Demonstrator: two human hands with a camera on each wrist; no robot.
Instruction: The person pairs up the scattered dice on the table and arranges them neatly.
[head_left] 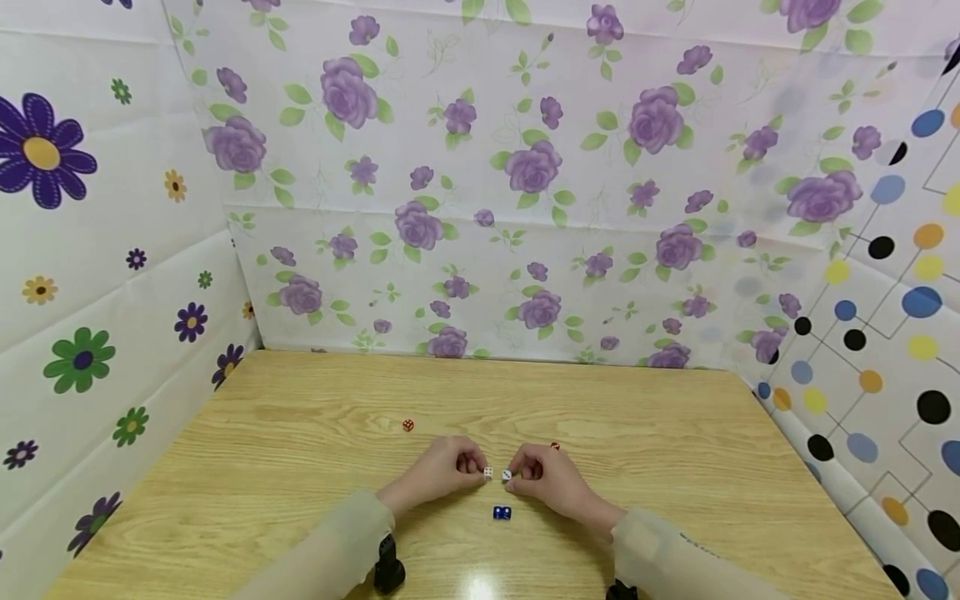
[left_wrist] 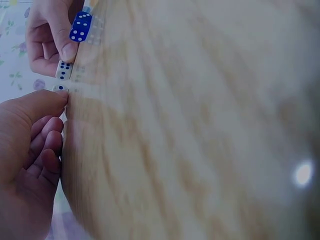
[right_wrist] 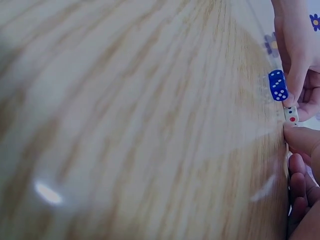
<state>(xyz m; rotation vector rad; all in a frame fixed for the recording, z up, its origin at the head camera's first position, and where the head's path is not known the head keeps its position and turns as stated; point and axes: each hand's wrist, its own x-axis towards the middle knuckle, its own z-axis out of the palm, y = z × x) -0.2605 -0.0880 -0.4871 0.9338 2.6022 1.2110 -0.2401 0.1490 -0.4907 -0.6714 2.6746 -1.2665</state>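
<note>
My left hand (head_left: 446,468) pinches a white die (head_left: 488,472) between thumb and fingers at the middle of the table. Facing it, my right hand (head_left: 551,479) pinches another white die (head_left: 507,476), with a small gap between the two dice in the head view. Just nearer to me, two blue dice (head_left: 502,513) stand side by side, touching. The left wrist view has the right hand's white die (left_wrist: 63,70) showing dark pips, and the left thumb partly covers its own die (left_wrist: 60,88). In the right wrist view a white die (right_wrist: 291,116) shows a red pip.
A red die (head_left: 408,425) lies farther back on the left. Another red die (head_left: 555,446) is partly hidden behind my right hand. The wooden table (head_left: 300,417) is bordered by flowered cloth (head_left: 480,275) at the back and patterned cloth at both sides.
</note>
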